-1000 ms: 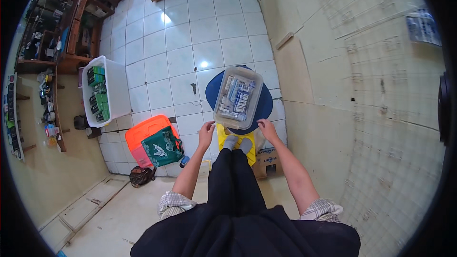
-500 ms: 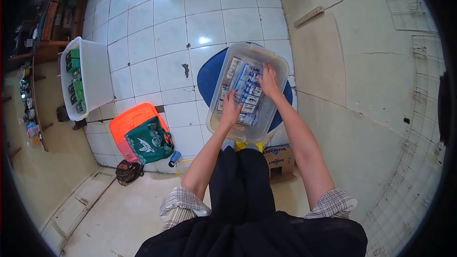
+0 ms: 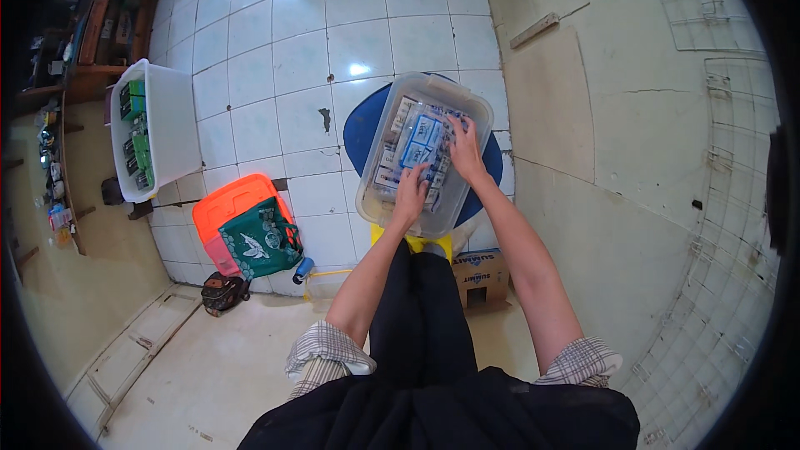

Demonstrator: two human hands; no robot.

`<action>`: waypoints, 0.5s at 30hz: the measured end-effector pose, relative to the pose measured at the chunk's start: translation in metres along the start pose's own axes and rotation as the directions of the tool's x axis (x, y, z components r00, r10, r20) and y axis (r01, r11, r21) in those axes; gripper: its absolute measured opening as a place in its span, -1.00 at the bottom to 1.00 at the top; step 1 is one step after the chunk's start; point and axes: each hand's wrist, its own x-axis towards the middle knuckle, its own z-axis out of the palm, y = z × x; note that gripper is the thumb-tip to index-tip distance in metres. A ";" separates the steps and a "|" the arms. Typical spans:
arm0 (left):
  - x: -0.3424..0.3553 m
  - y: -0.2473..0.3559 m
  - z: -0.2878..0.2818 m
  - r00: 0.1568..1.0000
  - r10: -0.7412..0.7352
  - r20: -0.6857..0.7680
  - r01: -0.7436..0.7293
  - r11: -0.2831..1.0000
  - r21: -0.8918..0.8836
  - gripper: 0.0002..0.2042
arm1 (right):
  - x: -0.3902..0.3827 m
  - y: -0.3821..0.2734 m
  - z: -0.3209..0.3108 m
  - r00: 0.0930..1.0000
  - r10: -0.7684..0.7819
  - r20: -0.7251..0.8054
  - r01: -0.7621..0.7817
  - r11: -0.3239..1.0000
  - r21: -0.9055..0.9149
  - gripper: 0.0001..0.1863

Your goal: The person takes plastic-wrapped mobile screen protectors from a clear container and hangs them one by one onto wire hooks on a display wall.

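A clear plastic bin (image 3: 377, 215) holds several small white boxes (image 3: 386, 177) with dark print and blue trim. Inside it, a blue-and-white pack (image 3: 422, 142) in see-through wrapping lies face up between my hands. My left hand (image 3: 410, 197) has its fingers bent onto the pack's near end. With curled fingers, my right hand (image 3: 467, 150) grips the pack's right side. The boxes beneath the pack are partly hidden by it and by my fingers.
The bin rests on a blue stool seat (image 3: 360, 129), close to the wall at right. Left stand a white tub (image 3: 177, 121) of green packs, an orange lid (image 3: 218, 210) under a green bag (image 3: 262, 242), and a small brown bag (image 3: 223, 293). A cardboard box (image 3: 485, 279) sits by my legs.
The blue-and-white pack has turned so its broad blue face now shows. My right hand has shifted slightly left and nearer, and my left hand has moved a little right.
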 end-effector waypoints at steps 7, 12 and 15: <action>-0.053 0.087 -0.073 0.987 0.135 -0.085 -0.144 0.984 -0.105 -0.64 | -0.025 -0.087 -0.106 0.999 0.047 -0.022 -0.040 0.967 0.251 -0.35; -0.115 0.209 -0.147 0.940 0.338 -0.034 -0.337 0.915 -0.220 -0.69 | -0.059 -0.190 -0.242 0.980 0.199 0.022 -0.138 0.593 0.793 -0.54; -0.138 0.281 -0.169 0.947 0.312 0.080 -0.245 0.857 -0.453 -0.73 | -0.082 -0.248 -0.329 0.980 0.167 -0.113 -0.006 0.585 0.811 -0.73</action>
